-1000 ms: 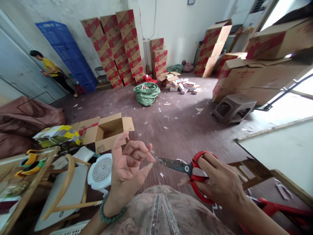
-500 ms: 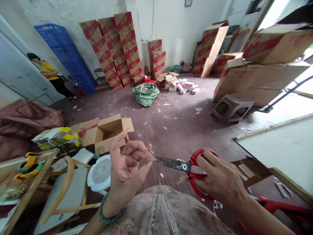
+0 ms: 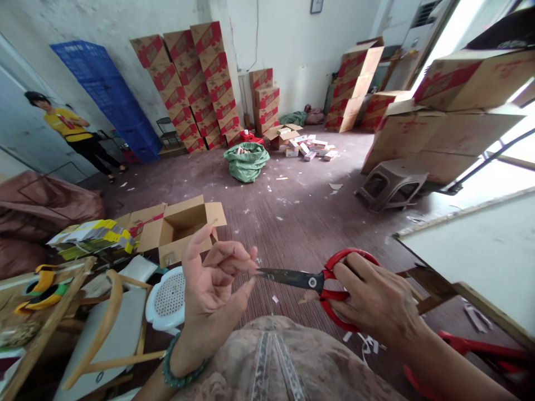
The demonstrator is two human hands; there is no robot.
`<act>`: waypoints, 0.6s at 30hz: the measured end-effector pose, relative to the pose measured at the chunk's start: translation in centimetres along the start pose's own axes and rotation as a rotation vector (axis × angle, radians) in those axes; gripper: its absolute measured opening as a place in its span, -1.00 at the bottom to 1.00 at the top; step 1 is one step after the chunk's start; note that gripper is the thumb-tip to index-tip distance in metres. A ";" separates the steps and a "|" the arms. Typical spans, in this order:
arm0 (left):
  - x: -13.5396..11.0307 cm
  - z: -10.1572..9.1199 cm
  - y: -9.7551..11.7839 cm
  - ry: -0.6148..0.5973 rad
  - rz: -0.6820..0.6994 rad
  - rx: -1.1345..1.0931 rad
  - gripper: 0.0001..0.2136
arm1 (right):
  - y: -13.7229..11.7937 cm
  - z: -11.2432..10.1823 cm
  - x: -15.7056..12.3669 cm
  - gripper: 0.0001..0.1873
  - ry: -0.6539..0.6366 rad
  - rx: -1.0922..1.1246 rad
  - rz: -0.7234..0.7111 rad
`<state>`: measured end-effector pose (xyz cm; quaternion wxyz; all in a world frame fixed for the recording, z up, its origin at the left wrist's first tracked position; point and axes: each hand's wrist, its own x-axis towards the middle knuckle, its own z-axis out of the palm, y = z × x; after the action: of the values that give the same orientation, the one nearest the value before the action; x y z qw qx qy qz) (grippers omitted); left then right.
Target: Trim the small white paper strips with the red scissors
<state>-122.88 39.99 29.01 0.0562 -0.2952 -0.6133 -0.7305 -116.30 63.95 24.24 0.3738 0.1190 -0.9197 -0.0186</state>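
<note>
My right hand (image 3: 376, 303) grips red-handled scissors (image 3: 311, 280) with dark blades pointing left. The blade tips meet the fingertips of my left hand (image 3: 213, 284), which is raised palm toward me with the fingers curled and the thumb pressed up to them. Whether the fingers pinch anything is too small to make out. A green bead bracelet (image 3: 178, 376) circles my left wrist. Both hands hover above my lap, covered in patterned fabric (image 3: 284, 362).
An open cardboard box (image 3: 184, 225) lies on the floor ahead, beside a white stool (image 3: 167, 301) and a wooden chair (image 3: 108, 328). A green sack (image 3: 246, 160), a brown stool (image 3: 390, 184) and stacked cartons (image 3: 200, 83) stand farther off. A person in yellow (image 3: 69, 131) stands far left.
The view shifted slightly; the scissors edged left and their blades look more closed. The person in yellow straightened and moved left.
</note>
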 end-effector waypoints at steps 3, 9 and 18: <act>0.1 -0.2 -0.1 -0.027 -0.017 -0.020 -0.25 | 0.3 0.0 0.0 -0.57 -0.022 0.005 -0.018; 0.3 -0.2 -0.2 -0.025 -0.112 -0.061 -0.24 | 0.6 -0.2 0.1 -0.56 -0.031 0.034 -0.039; 0.6 -0.3 -0.4 -0.038 -0.180 -0.099 -0.20 | 0.8 0.0 0.1 -0.58 -0.050 0.047 -0.084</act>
<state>-123.66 40.01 28.90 -0.0359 -0.2550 -0.6013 -0.7564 -116.52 64.75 24.43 0.3469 0.1659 -0.9230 -0.0156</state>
